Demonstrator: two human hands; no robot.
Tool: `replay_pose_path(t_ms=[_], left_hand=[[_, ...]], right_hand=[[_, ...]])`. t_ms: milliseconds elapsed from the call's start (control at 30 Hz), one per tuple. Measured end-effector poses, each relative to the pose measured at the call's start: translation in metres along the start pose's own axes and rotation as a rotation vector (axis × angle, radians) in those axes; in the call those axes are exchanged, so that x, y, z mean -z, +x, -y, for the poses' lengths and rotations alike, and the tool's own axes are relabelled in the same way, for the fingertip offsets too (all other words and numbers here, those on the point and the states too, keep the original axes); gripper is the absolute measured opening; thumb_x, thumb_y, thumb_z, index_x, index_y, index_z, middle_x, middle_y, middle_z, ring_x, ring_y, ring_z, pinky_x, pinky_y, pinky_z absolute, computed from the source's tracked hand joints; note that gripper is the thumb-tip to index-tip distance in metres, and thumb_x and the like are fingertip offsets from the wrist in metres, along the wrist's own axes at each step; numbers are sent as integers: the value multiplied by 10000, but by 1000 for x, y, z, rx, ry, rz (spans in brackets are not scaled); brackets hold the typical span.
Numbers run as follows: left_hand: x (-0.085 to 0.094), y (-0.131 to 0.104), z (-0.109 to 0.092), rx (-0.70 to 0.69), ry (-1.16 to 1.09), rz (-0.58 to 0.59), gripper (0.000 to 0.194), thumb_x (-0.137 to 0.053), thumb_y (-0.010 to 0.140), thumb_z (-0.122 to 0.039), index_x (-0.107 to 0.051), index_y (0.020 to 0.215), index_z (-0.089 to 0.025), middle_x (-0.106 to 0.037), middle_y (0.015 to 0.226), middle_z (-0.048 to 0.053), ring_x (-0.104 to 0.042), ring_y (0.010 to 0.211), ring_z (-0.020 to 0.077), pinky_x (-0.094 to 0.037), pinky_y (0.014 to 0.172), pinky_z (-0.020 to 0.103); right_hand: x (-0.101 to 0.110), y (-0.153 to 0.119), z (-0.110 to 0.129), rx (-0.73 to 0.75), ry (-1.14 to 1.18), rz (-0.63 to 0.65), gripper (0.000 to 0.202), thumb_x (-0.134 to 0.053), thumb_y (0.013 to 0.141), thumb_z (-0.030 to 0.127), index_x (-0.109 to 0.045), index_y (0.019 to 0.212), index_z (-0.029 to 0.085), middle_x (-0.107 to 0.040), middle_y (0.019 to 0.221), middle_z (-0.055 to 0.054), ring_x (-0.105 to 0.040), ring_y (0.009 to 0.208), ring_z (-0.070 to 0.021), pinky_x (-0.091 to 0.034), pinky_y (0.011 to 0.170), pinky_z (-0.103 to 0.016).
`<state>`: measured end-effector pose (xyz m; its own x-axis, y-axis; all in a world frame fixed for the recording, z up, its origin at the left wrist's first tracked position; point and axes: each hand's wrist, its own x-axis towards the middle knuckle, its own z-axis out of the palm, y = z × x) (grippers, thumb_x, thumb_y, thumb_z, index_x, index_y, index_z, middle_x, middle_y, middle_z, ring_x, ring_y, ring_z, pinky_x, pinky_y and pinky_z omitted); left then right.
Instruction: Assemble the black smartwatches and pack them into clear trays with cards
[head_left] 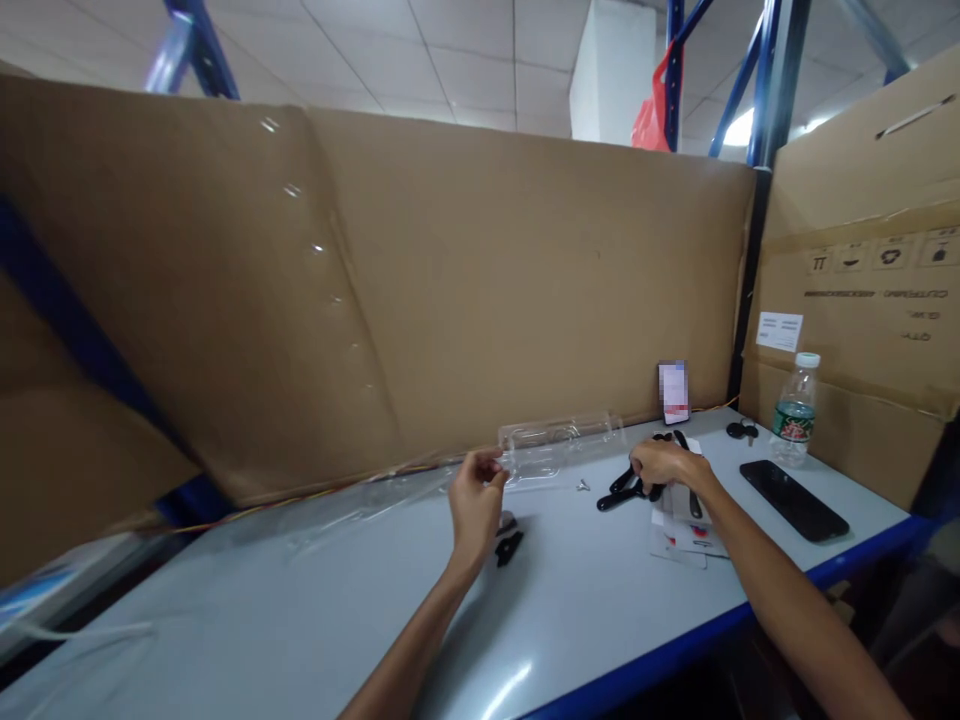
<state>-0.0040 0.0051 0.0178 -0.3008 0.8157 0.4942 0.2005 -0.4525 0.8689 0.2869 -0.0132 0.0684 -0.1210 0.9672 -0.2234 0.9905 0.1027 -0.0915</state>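
Observation:
My left hand (478,500) is raised over the middle of the grey table, its thumb and fingertips curled close together; whatever they hold, if anything, is too small to make out. Just right of its wrist lie small black parts (509,548). My right hand (664,466) reaches down onto a group of black-handled tools (622,495), its fingers bent over them and partly hidden. Under and beside these tools are printed cards (679,545). A small silver metal piece (583,485) rests between the hands. Behind it lies a clear plastic tray (551,450).
Cardboard walls the back of the table (337,620). At right are a black phone (793,500), a water bottle (795,415) and keys (742,430). A lit phone (673,392) leans upright at the back. Clear plastic wrap (367,510) lies along the back left.

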Motion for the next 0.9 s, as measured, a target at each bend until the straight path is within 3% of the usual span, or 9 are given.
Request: replay_pose_path(t_ms=[200,367,500,800,900], left_hand=[[3,5,0,192,-173,-78,310,-610,545,-280,-629,837,-177,-509,651,-52,-419,509,90,-281,435,202],[6,8,1,143,-135,-81,284,-605,572,-282,-616,835,-176,-523,663,-48,-452,547,95,-318,471,200],[6,9,6,99,-72,-61,249,-620,600,-290,-613,826,-184,-532,667,-45,-483,576,106,-353,505,203],[1,2,6,81,-107,0,229,-606,627,-259,-614,843,-184,-536,677,-38,-476,571,112,-360,496,205],[-2,-2,1,49,-85,20,203,-629,672,-285,-614,851,-190,-554,690,-30,-495,584,120,-381,512,215]], right_hand=[[-4,3,-2,18,39,82,362,-831,555,100,-739,902,137,-712,885,-61,-626,615,-159,-437,456,-207],[-14,9,-6,55,233,-24,280,-823,477,-8,-701,670,153,-608,645,14,-523,497,-122,-379,418,-210],[-14,12,-7,116,202,-34,267,-828,483,2,-704,633,184,-541,533,54,-478,492,-111,-329,463,-210],[-7,11,3,356,262,-194,109,-792,642,166,-685,623,175,-571,564,49,-497,574,-111,-266,539,-234],[-2,8,10,417,470,-369,112,-721,709,217,-636,656,167,-582,607,38,-525,616,-118,-317,575,-222]])
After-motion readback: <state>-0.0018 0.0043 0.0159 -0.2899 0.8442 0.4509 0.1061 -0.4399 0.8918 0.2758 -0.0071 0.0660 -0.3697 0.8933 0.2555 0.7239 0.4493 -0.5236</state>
